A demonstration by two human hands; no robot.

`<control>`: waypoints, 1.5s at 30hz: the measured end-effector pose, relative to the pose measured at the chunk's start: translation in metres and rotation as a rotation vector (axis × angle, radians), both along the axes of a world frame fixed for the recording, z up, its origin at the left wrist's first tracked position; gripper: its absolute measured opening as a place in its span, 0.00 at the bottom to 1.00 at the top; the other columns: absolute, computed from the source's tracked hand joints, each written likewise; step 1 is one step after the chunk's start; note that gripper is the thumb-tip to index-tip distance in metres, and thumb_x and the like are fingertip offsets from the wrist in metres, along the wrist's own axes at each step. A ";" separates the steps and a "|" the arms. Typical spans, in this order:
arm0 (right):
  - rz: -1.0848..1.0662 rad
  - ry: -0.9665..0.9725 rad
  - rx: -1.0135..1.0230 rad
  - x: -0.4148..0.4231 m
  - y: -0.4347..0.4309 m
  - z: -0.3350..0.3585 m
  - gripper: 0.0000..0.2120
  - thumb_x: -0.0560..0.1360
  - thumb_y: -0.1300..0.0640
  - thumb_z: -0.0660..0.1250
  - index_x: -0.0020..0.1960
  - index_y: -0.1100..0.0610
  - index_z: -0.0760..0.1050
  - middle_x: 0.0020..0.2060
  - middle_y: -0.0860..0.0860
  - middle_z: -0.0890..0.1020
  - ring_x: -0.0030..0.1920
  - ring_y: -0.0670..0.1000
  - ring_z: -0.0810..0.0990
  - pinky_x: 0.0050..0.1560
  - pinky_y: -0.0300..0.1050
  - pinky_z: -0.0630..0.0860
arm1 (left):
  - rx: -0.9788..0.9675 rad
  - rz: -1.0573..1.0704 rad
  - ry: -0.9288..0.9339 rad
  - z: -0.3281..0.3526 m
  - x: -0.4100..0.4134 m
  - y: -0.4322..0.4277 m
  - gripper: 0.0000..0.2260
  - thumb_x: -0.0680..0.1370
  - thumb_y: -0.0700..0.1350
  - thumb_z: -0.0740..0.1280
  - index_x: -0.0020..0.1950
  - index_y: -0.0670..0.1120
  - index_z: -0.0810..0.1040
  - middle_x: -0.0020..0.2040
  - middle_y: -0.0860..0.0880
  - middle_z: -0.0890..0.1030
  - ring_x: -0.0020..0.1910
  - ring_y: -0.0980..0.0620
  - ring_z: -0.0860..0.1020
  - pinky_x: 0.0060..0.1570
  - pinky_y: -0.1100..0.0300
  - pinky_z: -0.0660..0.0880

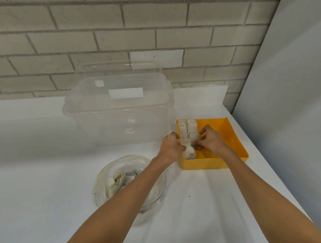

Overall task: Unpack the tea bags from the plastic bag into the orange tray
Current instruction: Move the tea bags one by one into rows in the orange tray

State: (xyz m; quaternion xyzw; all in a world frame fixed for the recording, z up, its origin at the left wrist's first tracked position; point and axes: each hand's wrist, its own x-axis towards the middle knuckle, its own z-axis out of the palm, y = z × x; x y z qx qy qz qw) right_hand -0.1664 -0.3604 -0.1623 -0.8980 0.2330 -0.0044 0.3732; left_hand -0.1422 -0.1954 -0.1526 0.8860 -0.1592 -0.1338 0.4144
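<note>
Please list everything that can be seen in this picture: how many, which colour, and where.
tray tea bags: many, white, two rows in the left part of the tray
orange tray: one, orange, counter, right
plastic bag: one, clear, counter, under the left forearm
bagged tea bags: several, white, inside the plastic bag
container: one, clear, left of the tray
lid: one, clear, behind the container
counter: one, white
brick wall: one, grey, behind
panel: one, grey, right
left hand: one, holds the rows' near end
right hand: one, pinches the same end
</note>
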 end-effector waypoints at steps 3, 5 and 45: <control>0.003 0.001 -0.069 -0.003 -0.004 0.008 0.18 0.71 0.63 0.71 0.57 0.60 0.68 0.42 0.57 0.79 0.39 0.55 0.78 0.37 0.47 0.76 | -0.006 0.001 -0.001 0.004 -0.001 0.004 0.19 0.75 0.42 0.69 0.64 0.40 0.71 0.55 0.42 0.78 0.54 0.47 0.76 0.46 0.61 0.70; 0.008 -0.032 -0.102 -0.004 -0.004 0.018 0.17 0.71 0.63 0.71 0.57 0.60 0.70 0.42 0.56 0.78 0.41 0.54 0.78 0.40 0.47 0.76 | -0.015 -0.004 -0.011 0.010 -0.002 0.008 0.19 0.76 0.43 0.69 0.65 0.41 0.72 0.56 0.43 0.78 0.55 0.47 0.76 0.46 0.62 0.71; 0.249 0.064 0.334 -0.032 0.192 0.032 0.07 0.70 0.56 0.69 0.38 0.60 0.77 0.33 0.52 0.74 0.32 0.49 0.72 0.33 0.40 0.67 | -0.053 0.048 0.002 0.009 -0.062 0.185 0.23 0.68 0.45 0.77 0.60 0.58 0.74 0.52 0.57 0.77 0.48 0.60 0.76 0.42 0.74 0.69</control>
